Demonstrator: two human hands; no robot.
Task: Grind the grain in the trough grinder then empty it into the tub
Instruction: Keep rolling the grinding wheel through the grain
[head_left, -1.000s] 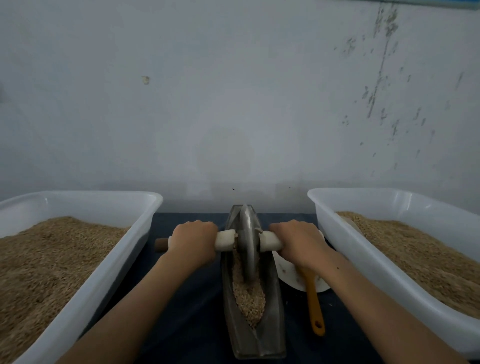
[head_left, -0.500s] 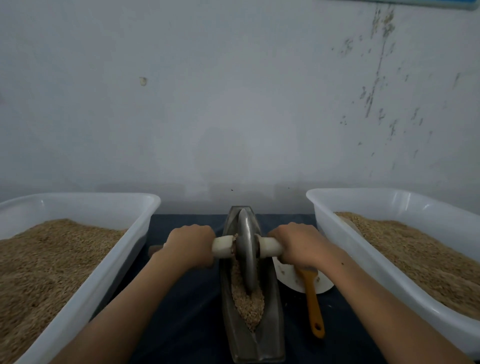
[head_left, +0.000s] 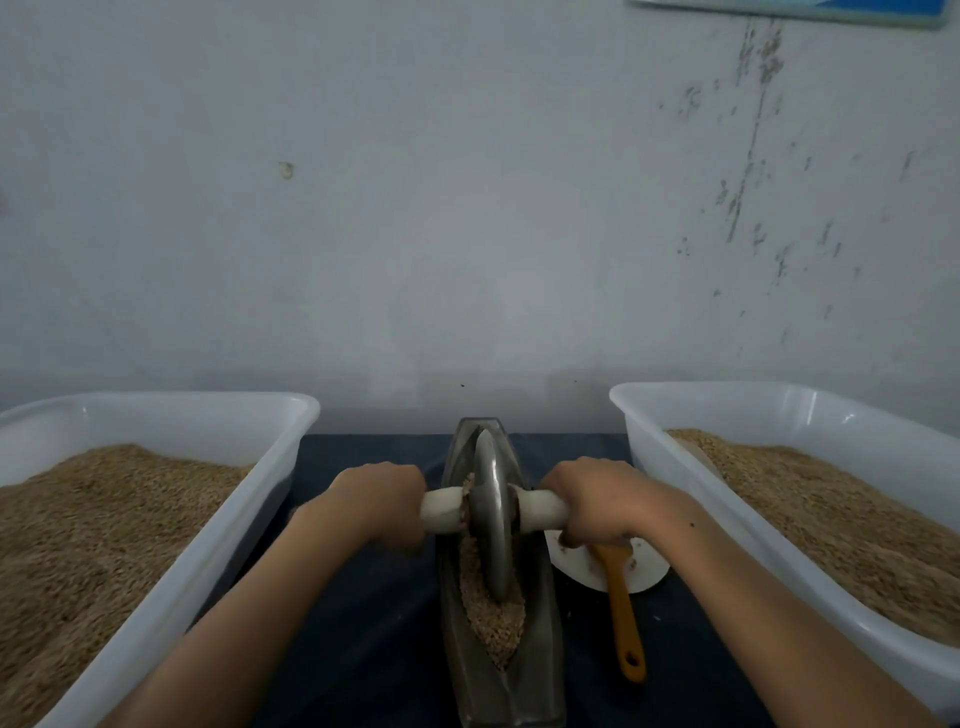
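Metal trough grinder (head_left: 501, 670) sits lengthwise in front of me on the dark cloth (head_left: 374, 649), between the two white tubs so either is an easy tip away. My left hand (head_left: 379, 501) wraps the left end of the white axle handle (head_left: 441, 512), my right hand (head_left: 597, 499) wraps the right end, one each side of the steel wheel (head_left: 491, 519) so the push is even and the disc stays upright in the groove. Hands are apart, both clamped on the handle. Grain (head_left: 491, 618) lies in the trough, mostly at the near end, heaped round the wheel's lower edge; it looks coarse, so I judge grinding isn't finished. Left tub (head_left: 218, 525) and right tub (head_left: 727, 514) both hold heaped grain; can't tell which takes the ground lot. White plate (head_left: 644, 571) with an orange-handled brush (head_left: 623, 618) sits just right of the trough, probably for sweeping out leftovers. Risk: rolling too far flicks grain over the rim.
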